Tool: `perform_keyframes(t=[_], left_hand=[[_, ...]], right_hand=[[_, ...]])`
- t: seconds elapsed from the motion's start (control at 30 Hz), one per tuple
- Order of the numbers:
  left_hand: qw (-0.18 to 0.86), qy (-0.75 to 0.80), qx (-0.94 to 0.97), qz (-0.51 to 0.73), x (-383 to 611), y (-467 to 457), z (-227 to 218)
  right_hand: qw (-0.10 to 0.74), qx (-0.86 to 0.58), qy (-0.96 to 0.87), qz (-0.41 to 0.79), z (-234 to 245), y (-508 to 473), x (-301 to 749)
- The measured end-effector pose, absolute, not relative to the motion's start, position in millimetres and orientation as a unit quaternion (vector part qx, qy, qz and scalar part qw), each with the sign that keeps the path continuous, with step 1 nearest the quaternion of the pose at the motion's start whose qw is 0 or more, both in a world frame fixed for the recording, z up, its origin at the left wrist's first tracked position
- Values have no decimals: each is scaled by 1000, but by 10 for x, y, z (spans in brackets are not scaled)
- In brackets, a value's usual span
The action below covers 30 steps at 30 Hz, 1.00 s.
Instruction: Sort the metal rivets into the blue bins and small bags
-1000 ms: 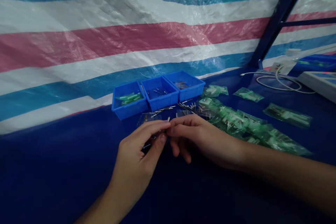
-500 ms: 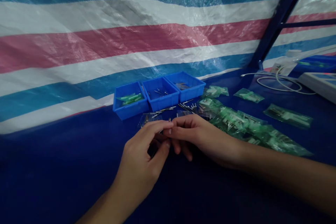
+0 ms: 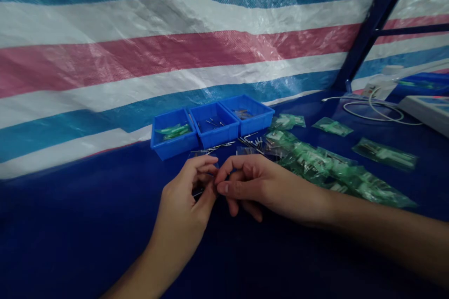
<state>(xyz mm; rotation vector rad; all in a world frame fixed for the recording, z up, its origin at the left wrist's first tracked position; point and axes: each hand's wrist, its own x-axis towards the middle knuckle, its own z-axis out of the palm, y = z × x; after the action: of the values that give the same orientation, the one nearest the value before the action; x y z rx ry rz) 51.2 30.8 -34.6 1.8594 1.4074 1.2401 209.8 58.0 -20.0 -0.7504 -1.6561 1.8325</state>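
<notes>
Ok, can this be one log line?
left hand: curled | right hand: close beside left | grip: unclear | three blue bins: beyond hands | green packets: right

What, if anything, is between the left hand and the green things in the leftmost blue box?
The near wall of that box stands between the left hand and the green things. The top is open; nothing else visible blocks.

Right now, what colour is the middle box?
The middle box is blue, clearest in the head view.

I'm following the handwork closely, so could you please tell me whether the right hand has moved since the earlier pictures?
Yes, slightly: the right hand has its fingers lower in view, farther from the middle blue bin.
</notes>
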Motion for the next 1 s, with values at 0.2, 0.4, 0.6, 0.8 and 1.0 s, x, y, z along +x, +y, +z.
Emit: perform_keyframes(t=[0.2, 0.4, 0.6, 0.8, 1.0], left_hand=[[234, 540, 675, 445, 526, 283, -313], [274, 474, 701, 457, 513, 253, -302], [256, 465, 740, 413, 518, 244, -273], [239, 481, 747, 392, 529, 260, -260], [259, 495, 735, 384, 532, 270, -264]], right_hand=[[304, -302, -613, 664, -210, 557, 2091], [332, -248, -523, 745, -217, 559, 2097], [322, -231, -500, 770, -221, 569, 2106], [333, -203, -508, 768, -244, 552, 2094], [350, -219, -533, 738, -252, 544, 2086]])
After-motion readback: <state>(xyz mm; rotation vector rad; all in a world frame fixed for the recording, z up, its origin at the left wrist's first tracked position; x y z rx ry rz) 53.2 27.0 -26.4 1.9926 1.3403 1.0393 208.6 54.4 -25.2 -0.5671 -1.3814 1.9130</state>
